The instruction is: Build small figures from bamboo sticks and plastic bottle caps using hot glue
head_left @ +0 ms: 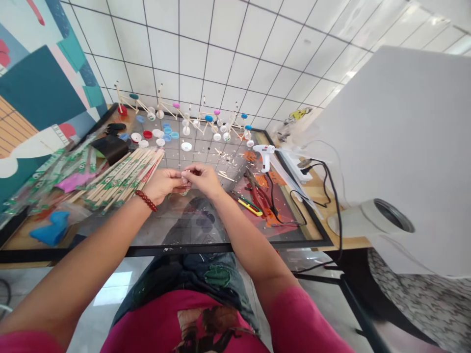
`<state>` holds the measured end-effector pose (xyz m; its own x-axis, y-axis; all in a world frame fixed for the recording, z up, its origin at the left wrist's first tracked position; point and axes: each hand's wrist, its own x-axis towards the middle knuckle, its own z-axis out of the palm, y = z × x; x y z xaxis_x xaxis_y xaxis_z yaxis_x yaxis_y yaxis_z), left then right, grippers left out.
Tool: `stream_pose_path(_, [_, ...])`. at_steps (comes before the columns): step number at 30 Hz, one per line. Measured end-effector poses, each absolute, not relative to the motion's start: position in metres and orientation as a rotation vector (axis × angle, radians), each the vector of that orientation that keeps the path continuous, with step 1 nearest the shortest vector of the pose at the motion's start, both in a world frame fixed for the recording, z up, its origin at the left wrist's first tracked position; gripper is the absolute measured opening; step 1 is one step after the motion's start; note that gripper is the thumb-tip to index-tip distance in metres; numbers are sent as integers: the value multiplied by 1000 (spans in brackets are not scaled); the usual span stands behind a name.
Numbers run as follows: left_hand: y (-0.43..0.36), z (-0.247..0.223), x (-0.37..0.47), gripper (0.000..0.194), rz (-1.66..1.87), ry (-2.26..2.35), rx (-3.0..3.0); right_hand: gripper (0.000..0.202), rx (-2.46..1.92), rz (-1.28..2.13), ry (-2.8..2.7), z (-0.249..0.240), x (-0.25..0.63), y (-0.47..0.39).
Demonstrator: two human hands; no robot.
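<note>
My left hand (166,184), with a red bead bracelet (146,200) at its wrist, meets my right hand (200,178) above the middle of the glass table top (147,238). The fingertips of both hands are pinched together around something small and whitish, too small to make out. To the left of my left hand lies a pile of wrapped chopsticks (119,179). A white bottle cap (186,146) rests beyond the fingers. Short wood pieces (225,175) are scattered to the right of my right hand.
Small stick models with cap wheels (209,118) line the back. Loose blue caps (167,131) are at back left. On the right are a white glue gun (265,156), red-handled pliers (257,193), a yellow cutter (250,206), a power strip (294,165) and black cables.
</note>
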<state>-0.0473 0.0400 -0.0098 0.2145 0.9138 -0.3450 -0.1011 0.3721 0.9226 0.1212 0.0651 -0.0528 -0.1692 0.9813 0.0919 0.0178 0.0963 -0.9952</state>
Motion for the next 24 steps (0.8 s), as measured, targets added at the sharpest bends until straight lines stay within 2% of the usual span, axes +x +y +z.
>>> stream_pose_path(8, [44,-9,-56,8,696,1022,870,30,-1125,1223,-1403,-53,127,66])
stream_pose_path(13, [44,-10,-54,9,694,1034,847,34,-1136,1194,-1422,-57,126,68])
stream_pose_path(17, [41,-6,-49,13,847,1079,758,50,-1076,1121,-1490,-55,129,66])
stream_pose_path(21, [42,-1,-49,15,965,1066,638,94,-1038,792,-1794,-50,132,58])
stream_pose_path(22, [43,0,-49,16,972,1059,621,99,-1043,711,-1874,-49,132,56])
stream_pose_path(24, [43,0,-50,20,980,1043,610,96,-1078,605,-1961,-48,131,53])
